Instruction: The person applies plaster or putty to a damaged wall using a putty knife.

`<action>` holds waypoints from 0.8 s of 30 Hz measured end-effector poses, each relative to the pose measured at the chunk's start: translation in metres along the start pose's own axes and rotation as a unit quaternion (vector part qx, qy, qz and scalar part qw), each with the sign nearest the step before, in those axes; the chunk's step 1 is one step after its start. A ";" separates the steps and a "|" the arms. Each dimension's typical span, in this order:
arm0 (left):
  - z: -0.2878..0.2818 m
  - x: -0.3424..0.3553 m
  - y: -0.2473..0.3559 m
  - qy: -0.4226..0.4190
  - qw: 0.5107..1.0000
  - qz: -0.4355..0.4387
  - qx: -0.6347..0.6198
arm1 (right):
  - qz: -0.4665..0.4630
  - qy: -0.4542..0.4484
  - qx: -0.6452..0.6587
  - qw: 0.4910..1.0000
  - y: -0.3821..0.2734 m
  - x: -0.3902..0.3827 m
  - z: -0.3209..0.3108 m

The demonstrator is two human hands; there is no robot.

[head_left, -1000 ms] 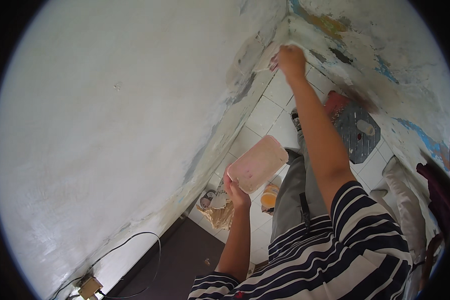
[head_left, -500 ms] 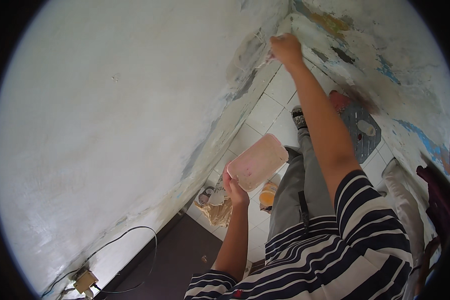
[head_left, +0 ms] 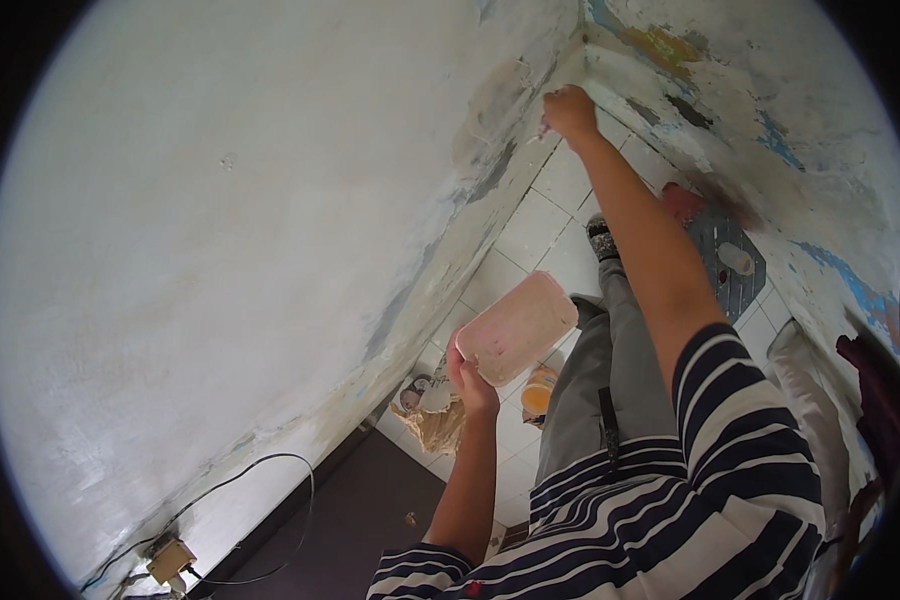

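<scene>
In my left hand (head_left: 473, 382) is a pale pink, shallow plastic tray (head_left: 520, 328), gripped by its near left corner and tilted, with whitish smears on it. My right hand (head_left: 571, 112) is stretched far out towards the corner, close to the foot of the left wall (head_left: 270, 230). Its fingers are closed around a small, whitish-smeared tool (head_left: 543, 132) that looks like a scraper; most of it is hidden by the hand. Grey filler patches and rough plaster mark this wall near the tool.
Peeling blue and ochre paint shows on the right wall (head_left: 770, 135). On the tiled floor (head_left: 535, 230) stand a grey plastic stool (head_left: 725, 285), an orange-topped tub (head_left: 538, 395) and a crumpled paper bag (head_left: 435, 425). A socket box (head_left: 172, 562) with a looping black cable is at lower left.
My right hand has moved slightly down and back from the wall corner, with the small tool still in it. The left hand and the tray have barely shifted.
</scene>
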State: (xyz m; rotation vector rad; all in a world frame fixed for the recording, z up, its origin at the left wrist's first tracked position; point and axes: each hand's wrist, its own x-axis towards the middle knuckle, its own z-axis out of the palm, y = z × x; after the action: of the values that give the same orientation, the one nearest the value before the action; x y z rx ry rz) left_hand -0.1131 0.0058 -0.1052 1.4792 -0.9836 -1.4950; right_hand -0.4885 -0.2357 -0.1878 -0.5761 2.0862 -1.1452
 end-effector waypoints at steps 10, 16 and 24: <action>-0.005 0.008 0.017 0.007 1.000 -0.020 0.019 | -0.055 -0.081 0.332 0.938 -0.041 -0.023 -0.081; 0.009 0.015 0.025 0.002 1.000 -0.010 0.028 | 0.003 -0.033 0.037 0.999 0.003 0.032 0.014; 0.015 0.013 0.020 0.013 0.999 -0.023 0.022 | -0.021 -0.038 0.311 0.949 -0.032 -0.006 -0.089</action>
State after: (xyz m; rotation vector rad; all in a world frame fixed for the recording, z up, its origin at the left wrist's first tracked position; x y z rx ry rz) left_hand -0.1274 -0.0139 -0.0914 1.5581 -0.9784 -1.4918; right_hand -0.5484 -0.1985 -0.1240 -0.3487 1.5251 -1.6738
